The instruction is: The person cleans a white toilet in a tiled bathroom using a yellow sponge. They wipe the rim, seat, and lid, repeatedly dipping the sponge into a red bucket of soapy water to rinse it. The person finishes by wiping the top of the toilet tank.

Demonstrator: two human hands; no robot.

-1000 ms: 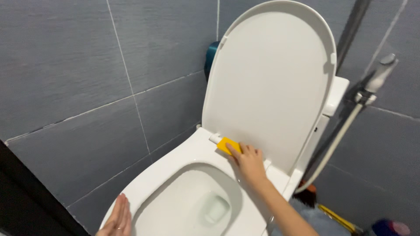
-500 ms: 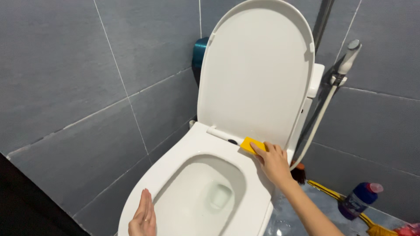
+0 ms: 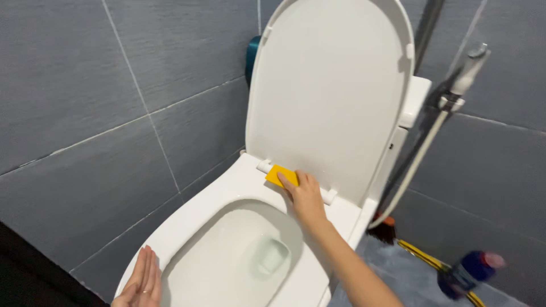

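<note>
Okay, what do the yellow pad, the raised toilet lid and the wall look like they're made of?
Yellow pad, under the right hand: probably sponge or foam, matte, blocky. Toilet lid: likely moulded plastic, smooth white with a soft sheen and thin rim. Wall: large grey tiles, ceramic or stone-look, matte and faintly streaked, with pale grout lines.

Behind my right hand (image 3: pixel 307 199) the raised toilet lid (image 3: pixel 330 96) blocks any way back. The grey tiled wall (image 3: pixel 85 113) closes the left side. The open bowl (image 3: pixel 239 250) and the white rim (image 3: pixel 199 210) between my hands are free to pass.
</note>
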